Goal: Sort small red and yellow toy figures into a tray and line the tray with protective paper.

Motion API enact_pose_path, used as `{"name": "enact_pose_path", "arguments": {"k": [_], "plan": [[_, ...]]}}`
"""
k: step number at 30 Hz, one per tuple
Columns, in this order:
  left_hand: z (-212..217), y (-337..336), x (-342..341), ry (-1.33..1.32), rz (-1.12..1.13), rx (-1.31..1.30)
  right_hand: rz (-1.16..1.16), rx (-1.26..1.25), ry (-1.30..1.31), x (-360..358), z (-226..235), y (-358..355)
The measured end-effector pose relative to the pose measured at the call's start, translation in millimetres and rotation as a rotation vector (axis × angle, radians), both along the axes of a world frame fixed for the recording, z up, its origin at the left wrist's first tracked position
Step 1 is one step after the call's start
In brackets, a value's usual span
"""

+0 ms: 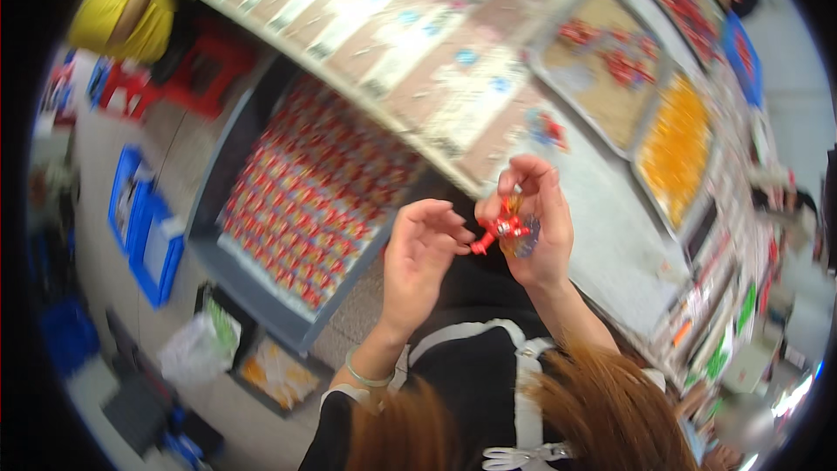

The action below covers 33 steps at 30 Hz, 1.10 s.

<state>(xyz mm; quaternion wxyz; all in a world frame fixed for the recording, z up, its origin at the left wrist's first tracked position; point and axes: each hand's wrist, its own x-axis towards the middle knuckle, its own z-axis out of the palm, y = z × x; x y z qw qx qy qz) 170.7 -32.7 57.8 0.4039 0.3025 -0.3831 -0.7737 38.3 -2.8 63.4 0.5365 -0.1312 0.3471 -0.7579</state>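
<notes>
A small red toy figure (503,228) with a jointed limb is pinched in my right hand (547,235), in front of my chest. A clear, yellowish piece (523,246) shows against that palm, partly hidden by the toy; its kind is unclear. My left hand (418,257) is beside the toy, loosely curled with fingers apart. Its fingertips come close to the red limb, and whether they touch it is unclear. On the worktable's edge beyond my right hand lies another small red and blue piece (549,129), blurred.
A grey crate (305,336) of red-patterned packs stands low at left. Trays of red parts (602,135) and orange parts (639,161) lie at right. Printed cards (410,57) in rows cover the table. A person in yellow (118,13) is far left; red stools (209,70) stand nearby.
</notes>
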Motion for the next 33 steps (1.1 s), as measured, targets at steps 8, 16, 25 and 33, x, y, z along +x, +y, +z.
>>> {"name": "enact_pose_path", "arguments": {"k": [8, 16, 25, 33], "plan": [[46, 33, -95, 0.145, -0.388, -0.029, -0.552, -0.154, 0.541, -57, 50, 56], [46, 51, -122, -0.023, -0.094, -0.848, -0.463, -0.111, 0.448, -72, 39, 96], [40, 39, -116, -0.068, 0.062, -1.313, -0.292, -0.137, 0.341, -69, 41, 102], [37, 42, -116, -0.055, 0.035, -1.239, -0.300, -0.177, 0.336, -70, 41, 107]]}}
